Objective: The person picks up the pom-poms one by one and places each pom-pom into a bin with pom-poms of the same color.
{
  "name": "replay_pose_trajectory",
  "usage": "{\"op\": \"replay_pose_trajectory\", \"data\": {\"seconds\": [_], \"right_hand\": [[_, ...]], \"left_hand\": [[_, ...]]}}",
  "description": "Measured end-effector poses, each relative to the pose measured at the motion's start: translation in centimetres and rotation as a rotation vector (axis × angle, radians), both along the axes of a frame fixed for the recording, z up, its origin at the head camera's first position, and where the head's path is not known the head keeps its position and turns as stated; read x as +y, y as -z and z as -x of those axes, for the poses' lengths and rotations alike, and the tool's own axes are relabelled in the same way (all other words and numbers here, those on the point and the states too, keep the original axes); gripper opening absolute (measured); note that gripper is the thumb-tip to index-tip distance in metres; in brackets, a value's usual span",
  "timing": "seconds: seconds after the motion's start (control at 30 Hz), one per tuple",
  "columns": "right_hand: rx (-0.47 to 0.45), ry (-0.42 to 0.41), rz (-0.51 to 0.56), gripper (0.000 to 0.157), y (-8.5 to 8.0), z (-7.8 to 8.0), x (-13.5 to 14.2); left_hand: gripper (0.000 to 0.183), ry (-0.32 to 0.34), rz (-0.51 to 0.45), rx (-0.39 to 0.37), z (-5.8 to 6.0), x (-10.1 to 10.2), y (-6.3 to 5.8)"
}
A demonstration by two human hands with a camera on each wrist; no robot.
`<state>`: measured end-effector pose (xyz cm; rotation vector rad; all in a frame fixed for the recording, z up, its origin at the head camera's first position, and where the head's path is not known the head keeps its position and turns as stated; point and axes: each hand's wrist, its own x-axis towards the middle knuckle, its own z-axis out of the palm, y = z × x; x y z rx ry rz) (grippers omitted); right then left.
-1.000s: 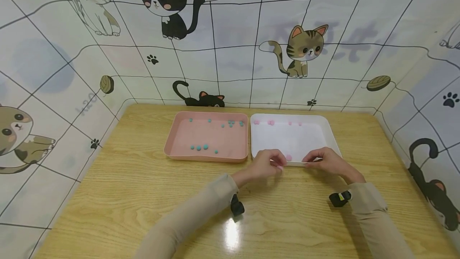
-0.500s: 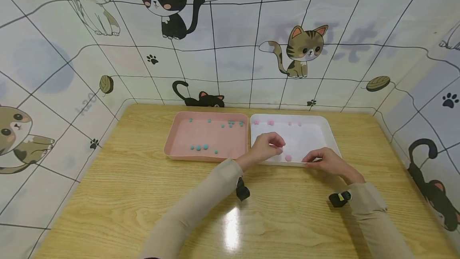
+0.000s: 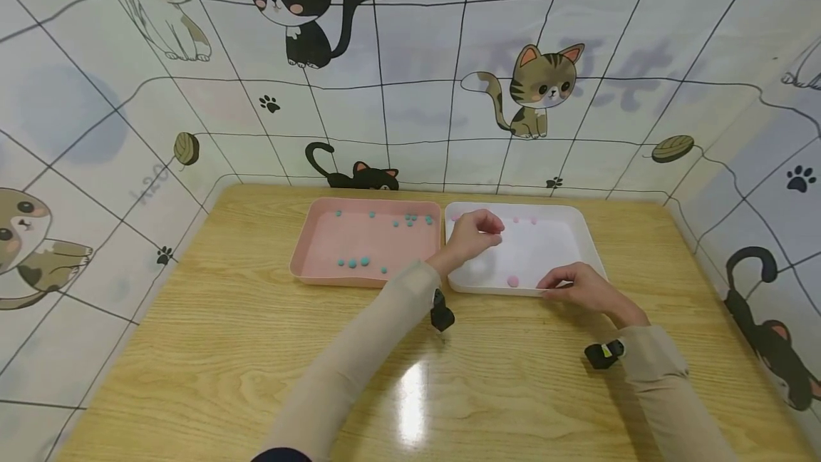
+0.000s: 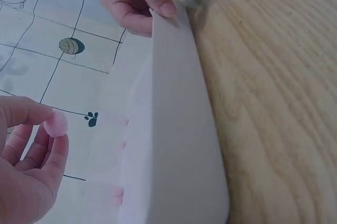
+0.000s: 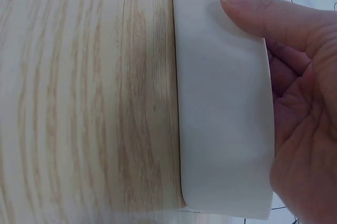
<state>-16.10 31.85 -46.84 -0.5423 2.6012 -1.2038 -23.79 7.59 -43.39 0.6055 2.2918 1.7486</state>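
Observation:
My left hand (image 3: 473, 235) is above the left part of the white tray (image 3: 564, 248). Between its thumb and fingertips it pinches a small pink ball (image 4: 56, 124), plain in the left wrist view. My right hand (image 3: 580, 286) grips the tray's near wall, the thumb (image 5: 239, 11) on the outside and the fingers over the inner side. Another pink ball (image 3: 513, 281) lies inside the tray by the near wall. Smaller pink balls (image 3: 534, 220) sit along the far side, and my left hand hides some of that row.
A pink tray (image 3: 321, 248) stands at the left, its side close against the white one. Several teal balls (image 3: 365, 261) lie in it, near the front and at the back right. Both trays are on a wooden table (image 3: 212, 348), with a cat-patterned wall covering (image 3: 423, 113) behind.
The left hand has gone from the white tray's near edge up and forward over the tray, carrying the pink ball. My right hand keeps its hold on the near wall.

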Motion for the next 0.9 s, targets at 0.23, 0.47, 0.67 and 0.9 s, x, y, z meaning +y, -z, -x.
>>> {"op": "replay_pose_trajectory", "data": {"seconds": [0.23, 0.47, 0.67, 0.9], "right_hand": [[0.008, -0.005, 0.012, 0.006, -0.1, -0.1, -0.1], [0.012, -0.013, 0.036, 0.005, 0.0, 0.0, -0.1], [0.058, -0.052, 0.096, 0.003, 0.0, -0.1, 0.0], [0.019, -0.009, 0.022, 0.005, -0.5, -0.3, -0.3]], "left_hand": [[0.01, -0.014, 0.026, 0.023, 1.0, 0.8, -0.7], [0.01, -0.034, -0.01, 0.012, 1.6, 1.5, -0.8], [0.012, -0.031, -0.006, 0.012, 1.7, 1.4, -0.6], [0.011, -0.025, 0.005, 0.029, 1.7, 0.8, -0.4]]}}
